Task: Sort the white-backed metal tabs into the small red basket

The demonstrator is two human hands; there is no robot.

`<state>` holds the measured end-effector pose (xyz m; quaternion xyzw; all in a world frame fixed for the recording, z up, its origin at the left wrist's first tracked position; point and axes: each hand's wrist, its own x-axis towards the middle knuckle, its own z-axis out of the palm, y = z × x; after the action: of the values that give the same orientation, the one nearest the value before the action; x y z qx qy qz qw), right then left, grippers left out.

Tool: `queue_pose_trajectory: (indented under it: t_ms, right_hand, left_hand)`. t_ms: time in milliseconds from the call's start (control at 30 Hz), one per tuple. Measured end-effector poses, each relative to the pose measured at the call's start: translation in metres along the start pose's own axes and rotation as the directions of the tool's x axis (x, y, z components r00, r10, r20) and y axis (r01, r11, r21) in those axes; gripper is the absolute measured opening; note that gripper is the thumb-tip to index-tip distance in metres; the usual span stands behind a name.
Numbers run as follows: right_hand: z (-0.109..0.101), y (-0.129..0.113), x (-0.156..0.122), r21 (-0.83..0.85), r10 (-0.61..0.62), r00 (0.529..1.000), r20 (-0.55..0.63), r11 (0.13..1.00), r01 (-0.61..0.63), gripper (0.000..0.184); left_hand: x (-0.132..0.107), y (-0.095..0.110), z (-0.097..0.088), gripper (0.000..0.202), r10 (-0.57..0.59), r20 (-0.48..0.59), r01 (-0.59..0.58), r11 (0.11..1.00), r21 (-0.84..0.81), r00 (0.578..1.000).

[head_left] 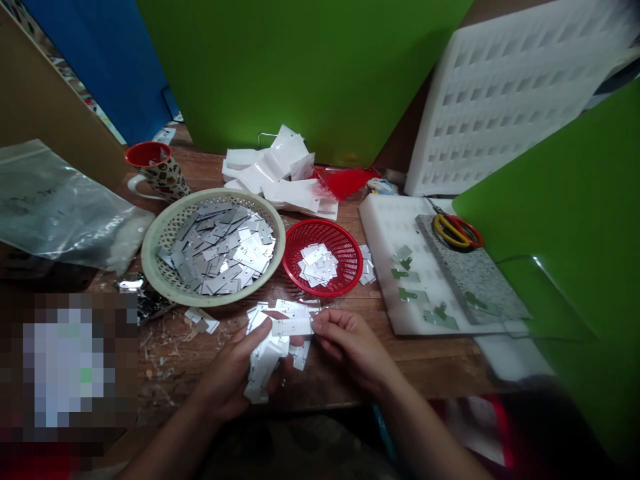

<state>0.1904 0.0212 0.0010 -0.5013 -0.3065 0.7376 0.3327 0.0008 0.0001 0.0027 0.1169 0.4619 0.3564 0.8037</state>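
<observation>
My left hand [233,367] is closed around a loose bunch of small flat metal plates [265,363], with its thumb pressing on top. One metal plate [294,327] sticks out to the right from that bunch, and my right hand [353,340] pinches at its far end. More plates [300,357] lie on the table just behind and under my hands. Beyond my left hand stands a pale green basket [150,250] heaped with similar plates. A smaller red basket [356,267] beside it holds a short pile of them.
White wrapping sheets [280,170] lie behind the baskets, near a patterned mug [167,175]. At right, a white foam block [385,267] carries several plates, a speckled slab [480,280] and scissors [453,233]. A plastic bag [65,207] sits at left; green panels [300,73] rise behind.
</observation>
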Motion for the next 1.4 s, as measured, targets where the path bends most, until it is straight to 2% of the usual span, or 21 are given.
queue_pose_trajectory:
  t_ms: [467,567,633,733,800,867,900,967,1067,1167,1267,1333,1400]
  right_hand:
    - [0.0,0.002,0.0,-0.018,-0.022,1.0,-0.02,1.0,0.022,0.025]
    - [0.001,0.003,-0.001,-0.069,-0.069,0.997,-0.041,0.995,0.066,0.024]
    - [0.002,0.004,-0.002,-0.12,-0.145,0.988,-0.055,0.983,0.138,0.022]
    - [0.002,0.009,-0.005,-0.232,-0.317,0.947,-0.053,0.926,0.297,0.012]
    - [0.0,0.012,-0.007,-0.365,-0.47,0.883,-0.02,0.825,0.431,0.004]
    - [-0.003,0.014,-0.008,-0.487,-0.59,0.806,0.045,0.692,0.533,0.01]
    - [-0.004,0.015,-0.008,-0.524,-0.622,0.779,0.071,0.642,0.56,0.012]
    - [-0.006,0.015,-0.008,-0.549,-0.641,0.763,0.081,0.61,0.571,0.014]
    - [-0.005,0.014,-0.006,-0.51,-0.613,0.79,0.022,0.673,0.536,0.011]
    - [-0.003,0.013,-0.005,-0.374,-0.491,0.87,-0.05,0.817,0.44,0.004]
    - [-0.001,0.012,-0.004,-0.219,-0.344,0.936,-0.076,0.921,0.321,0.01]
    - [0.0,0.011,-0.004,-0.175,-0.318,0.944,-0.083,0.938,0.301,0.012]
    - [0.001,0.006,-0.004,-0.171,-0.369,0.924,-0.103,0.921,0.349,0.011]
  left_hand:
    - [0.0,-0.001,-0.003,0.038,-0.023,-0.001,0.023,1.0,-0.021,1.0]
    - [0.001,-0.001,-0.004,0.037,-0.027,-0.012,0.026,1.0,-0.015,1.0]
    - [0.001,0.0,-0.004,0.035,-0.021,-0.004,0.021,1.0,-0.015,1.0]
    - [0.001,0.001,-0.006,0.031,-0.009,0.023,0.01,1.0,-0.025,1.0]
    - [0.001,0.0,-0.008,0.031,-0.001,0.034,0.002,0.999,-0.035,0.999]
    - [0.002,0.0,-0.01,0.033,-0.009,0.03,0.011,0.999,-0.043,0.999]
    - [0.002,0.0,-0.011,0.034,-0.017,0.027,0.018,0.999,-0.044,0.999]
    - [0.002,-0.001,-0.012,0.037,-0.03,0.025,0.031,0.999,-0.044,0.999]
    - [0.002,0.0,-0.012,0.038,-0.031,0.027,0.033,0.998,-0.045,0.999]
    - [0.002,0.001,-0.01,0.036,-0.056,0.014,0.057,0.997,-0.058,0.998]
    - [0.002,0.002,-0.008,0.034,-0.048,0.003,0.048,0.997,-0.059,0.999]
    - [0.002,0.001,-0.007,0.033,-0.034,0.01,0.034,0.998,-0.052,0.999]
    - [0.004,-0.001,-0.007,0.032,-0.032,0.025,0.033,0.999,-0.043,0.999]
